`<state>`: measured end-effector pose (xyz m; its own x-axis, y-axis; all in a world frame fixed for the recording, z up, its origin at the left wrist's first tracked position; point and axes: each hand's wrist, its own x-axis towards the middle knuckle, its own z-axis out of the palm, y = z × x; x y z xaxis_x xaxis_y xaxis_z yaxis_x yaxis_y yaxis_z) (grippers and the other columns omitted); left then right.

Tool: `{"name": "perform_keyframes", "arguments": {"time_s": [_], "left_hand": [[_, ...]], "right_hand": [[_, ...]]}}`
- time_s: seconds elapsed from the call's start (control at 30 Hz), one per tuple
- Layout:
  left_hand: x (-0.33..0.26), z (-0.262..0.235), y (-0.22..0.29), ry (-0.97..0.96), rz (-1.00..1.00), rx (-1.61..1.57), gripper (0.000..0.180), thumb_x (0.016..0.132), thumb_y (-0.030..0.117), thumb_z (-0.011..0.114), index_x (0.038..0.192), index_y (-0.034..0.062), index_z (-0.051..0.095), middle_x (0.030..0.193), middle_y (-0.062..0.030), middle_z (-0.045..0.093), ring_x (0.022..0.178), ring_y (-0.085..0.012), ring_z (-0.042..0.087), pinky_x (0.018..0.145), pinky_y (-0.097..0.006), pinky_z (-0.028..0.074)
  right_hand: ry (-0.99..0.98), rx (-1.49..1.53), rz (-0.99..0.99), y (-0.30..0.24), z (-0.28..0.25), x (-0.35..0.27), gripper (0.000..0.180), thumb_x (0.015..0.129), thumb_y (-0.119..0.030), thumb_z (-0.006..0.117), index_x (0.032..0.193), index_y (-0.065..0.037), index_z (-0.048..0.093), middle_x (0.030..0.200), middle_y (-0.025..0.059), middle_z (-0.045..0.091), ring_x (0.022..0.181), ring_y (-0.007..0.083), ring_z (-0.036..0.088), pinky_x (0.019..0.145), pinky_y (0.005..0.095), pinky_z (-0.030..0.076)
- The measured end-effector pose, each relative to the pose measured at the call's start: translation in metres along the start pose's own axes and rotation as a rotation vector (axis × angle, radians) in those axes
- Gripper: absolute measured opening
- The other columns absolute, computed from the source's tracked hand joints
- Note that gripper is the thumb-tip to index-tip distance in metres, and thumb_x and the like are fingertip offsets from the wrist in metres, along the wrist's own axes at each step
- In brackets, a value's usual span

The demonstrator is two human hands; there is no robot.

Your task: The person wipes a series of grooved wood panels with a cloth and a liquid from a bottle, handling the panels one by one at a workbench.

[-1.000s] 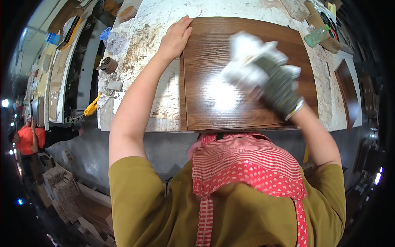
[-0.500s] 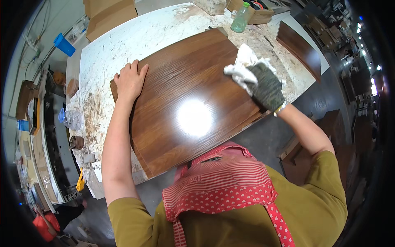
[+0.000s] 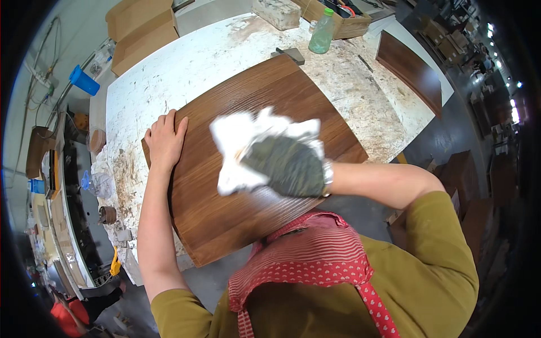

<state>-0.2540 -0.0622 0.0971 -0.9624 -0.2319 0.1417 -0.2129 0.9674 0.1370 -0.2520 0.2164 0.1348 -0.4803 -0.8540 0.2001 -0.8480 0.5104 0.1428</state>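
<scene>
A dark brown wood-grain panel (image 3: 214, 208) with curved edges lies on the worktable. At its far left edge my bare left hand (image 3: 165, 141) rests on it, fingers spread and their tips at the rim. My right hand (image 3: 284, 166), in a dark mottled green glove, is closed on a crumpled white cloth (image 3: 236, 135). That cloth is pressed against the middle of the panel's top face. Slight blur covers the glove, and its fingertips are hidden in the cloth.
The stained white worktable (image 3: 197, 62) holds a green-capped bottle (image 3: 322, 34), a grey block (image 3: 290, 55), a wooden box of tools (image 3: 352, 25) and another brown panel (image 3: 410, 70). An open cardboard box (image 3: 141, 34) and a blue cup (image 3: 84, 80) are at the left. A person in red (image 3: 70, 315) is at lower left.
My right hand has swept the cloth from the panel's right edge leftward to its middle. The panel has shifted slightly left and nearer, with my left hand still on its edge.
</scene>
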Motion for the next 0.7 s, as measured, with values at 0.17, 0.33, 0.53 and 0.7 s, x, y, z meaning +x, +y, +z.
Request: {"name": "perform_keyframes", "arguments": {"time_s": [0.17, 0.33, 0.53, 0.7], "left_hand": [[0.001, 0.000, 0.009, 0.000, 0.009, -0.018, 0.049, 0.092, 0.045, 0.043, 0.127, 0.0105, 0.049, 0.120, -0.0093, 0.053, 0.115, -0.0254, 0.046, 0.104, -0.048, 0.023], [-0.005, 0.002, 0.007, 0.017, -0.023, -0.016, 0.049, 0.091, 0.045, 0.044, 0.125, 0.0109, 0.050, 0.119, -0.0092, 0.054, 0.115, -0.0249, 0.047, 0.104, -0.047, 0.024], [0.007, 0.005, -0.004, 0.054, 0.072, 0.006, 0.047, 0.091, 0.047, 0.043, 0.118, 0.0100, 0.055, 0.112, -0.0123, 0.058, 0.108, -0.0292, 0.053, 0.097, -0.051, 0.033], [0.050, 0.005, 0.025, -0.024, 0.168, -0.129, 0.047, 0.093, 0.048, 0.038, 0.103, 0.0075, 0.060, 0.103, -0.0160, 0.063, 0.095, -0.0332, 0.059, 0.081, -0.045, 0.046]], "right_hand": [[0.439, 0.218, 0.179, 0.115, 0.026, 0.025, 0.042, 0.089, -0.046, 0.050, 0.097, -0.008, 0.065, 0.090, 0.0179, 0.062, 0.079, 0.0312, 0.060, 0.071, 0.0408, 0.048], [0.183, 0.167, 0.169, 0.099, 0.002, -0.041, 0.038, 0.085, -0.025, 0.058, 0.115, -0.003, 0.054, 0.097, 0.0164, 0.058, 0.088, 0.0302, 0.056, 0.078, 0.0402, 0.046], [-0.001, 0.233, -0.174, 0.097, -0.006, -0.130, 0.044, 0.078, -0.021, 0.063, 0.118, -0.005, 0.055, 0.103, 0.0142, 0.058, 0.097, 0.0331, 0.056, 0.087, 0.0431, 0.046], [0.076, 0.486, 0.112, 0.088, 0.012, -0.060, 0.037, 0.085, -0.023, 0.054, 0.118, -0.005, 0.054, 0.105, 0.0144, 0.059, 0.090, 0.0242, 0.057, 0.074, 0.0373, 0.050]]}}
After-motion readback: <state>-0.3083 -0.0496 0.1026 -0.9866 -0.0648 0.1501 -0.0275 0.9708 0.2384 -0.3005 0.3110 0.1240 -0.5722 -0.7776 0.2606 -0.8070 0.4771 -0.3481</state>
